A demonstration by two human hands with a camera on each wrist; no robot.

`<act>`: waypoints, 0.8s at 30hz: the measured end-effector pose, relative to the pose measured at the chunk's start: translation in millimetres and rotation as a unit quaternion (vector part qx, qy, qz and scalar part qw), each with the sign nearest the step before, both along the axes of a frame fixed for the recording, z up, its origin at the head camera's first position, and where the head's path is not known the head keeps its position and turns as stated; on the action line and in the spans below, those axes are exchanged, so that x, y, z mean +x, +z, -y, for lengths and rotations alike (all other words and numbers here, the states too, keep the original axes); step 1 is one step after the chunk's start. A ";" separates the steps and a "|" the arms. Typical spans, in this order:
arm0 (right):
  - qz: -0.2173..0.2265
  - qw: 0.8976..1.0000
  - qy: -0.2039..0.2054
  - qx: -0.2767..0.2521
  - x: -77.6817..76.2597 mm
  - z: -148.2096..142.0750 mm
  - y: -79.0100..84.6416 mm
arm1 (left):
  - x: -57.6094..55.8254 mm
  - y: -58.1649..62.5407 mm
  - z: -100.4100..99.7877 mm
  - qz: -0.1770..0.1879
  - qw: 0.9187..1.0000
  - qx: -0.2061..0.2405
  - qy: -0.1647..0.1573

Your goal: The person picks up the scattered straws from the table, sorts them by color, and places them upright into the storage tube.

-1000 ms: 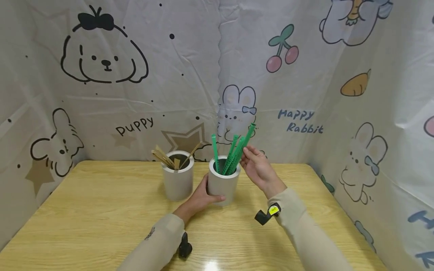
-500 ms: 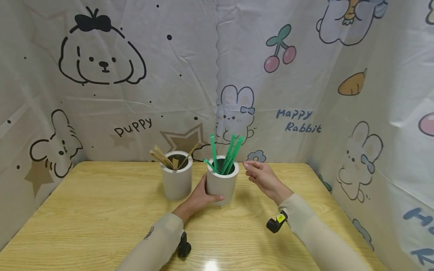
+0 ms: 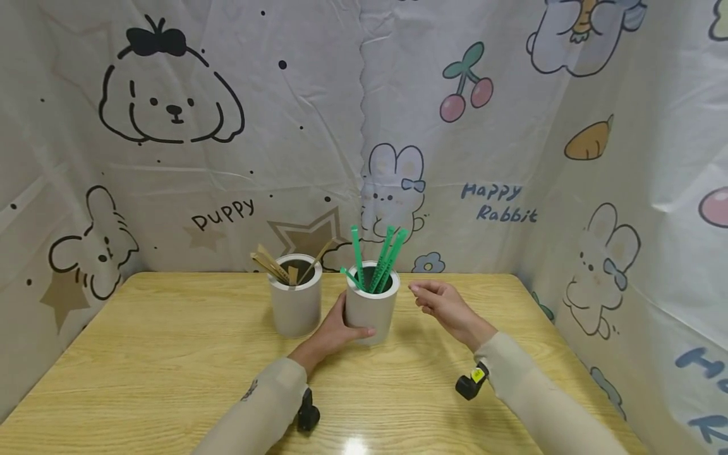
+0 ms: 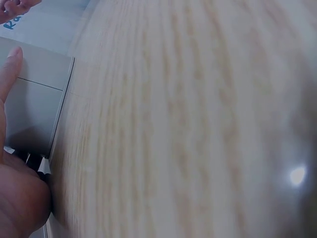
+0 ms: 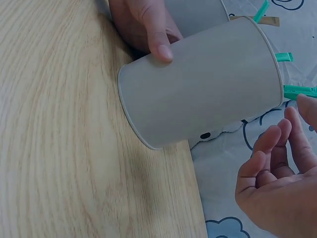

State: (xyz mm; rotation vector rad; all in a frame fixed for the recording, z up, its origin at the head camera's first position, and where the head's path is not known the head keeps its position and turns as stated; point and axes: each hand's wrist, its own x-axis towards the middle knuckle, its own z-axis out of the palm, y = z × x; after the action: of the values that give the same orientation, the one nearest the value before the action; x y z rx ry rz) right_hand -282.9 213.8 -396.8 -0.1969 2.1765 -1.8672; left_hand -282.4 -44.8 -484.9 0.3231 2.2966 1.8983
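Note:
A light grey round canister point(image 3: 371, 316) with a white rim holds several slim green strips point(image 3: 389, 259), one leaning left over the rim. My left hand point(image 3: 335, 328) grips this canister low on its left side, thumb across the front; the right wrist view shows that thumb on the canister wall. To the right of the rim, my right hand point(image 3: 446, 308) hovers over the table, apart from the canister, with nothing between its loosely bent fingers. A second matching canister point(image 3: 297, 309) stands just left, holding several tan strips point(image 3: 267, 260).
Both canisters are on a wood-grain table point(image 3: 170, 360), toward its far edge. A printed cloth point(image 3: 307, 158) with cartoon animals hangs behind and along both sides. Small black cameras sit on both wrists.
A second ago my right hand pinched a raised green strip; it has let go and drawn down and right. One strip now leans over the left rim. The left hand keeps its grip.

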 end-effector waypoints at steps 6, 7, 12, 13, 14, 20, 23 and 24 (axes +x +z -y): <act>-0.006 1.000 -0.004 0.020 -0.1 -6.7 -5.1 | -0.7 2.3 0.9 0.000 1.000 0.002 -0.005; -0.008 1.000 -0.002 0.023 -0.1 -8.1 -6.3 | -1.0 2.4 0.9 0.001 1.000 0.002 -0.004; -0.015 0.999 -0.003 0.036 1.5 -13.4 -11.7 | -0.5 2.7 1.0 0.003 1.000 0.001 0.001; -0.015 0.999 -0.005 0.038 2.1 -14.0 -13.2 | 0.0 2.7 1.0 0.003 1.000 0.001 0.002; -0.016 0.999 -0.005 0.040 2.9 -14.6 -14.9 | 0.5 2.7 1.0 0.003 1.000 0.001 0.002; -0.017 0.999 -0.013 0.050 7.0 -16.8 -26.9 | 2.5 1.1 0.9 -0.002 1.000 -0.001 0.004; -0.019 0.998 -0.015 0.063 8.6 -17.8 -31.0 | 1.5 -0.4 0.6 -0.008 1.000 0.003 0.003; -0.019 0.997 -0.015 0.068 9.0 -18.3 -32.0 | 1.0 -0.8 0.4 -0.009 1.000 0.003 0.002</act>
State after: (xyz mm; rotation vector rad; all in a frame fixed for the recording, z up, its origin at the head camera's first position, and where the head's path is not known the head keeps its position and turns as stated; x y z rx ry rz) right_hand -273.9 232.1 -428.8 -0.1749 2.3345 -1.7373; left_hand -281.5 -45.1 -485.7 0.3388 2.3047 1.9123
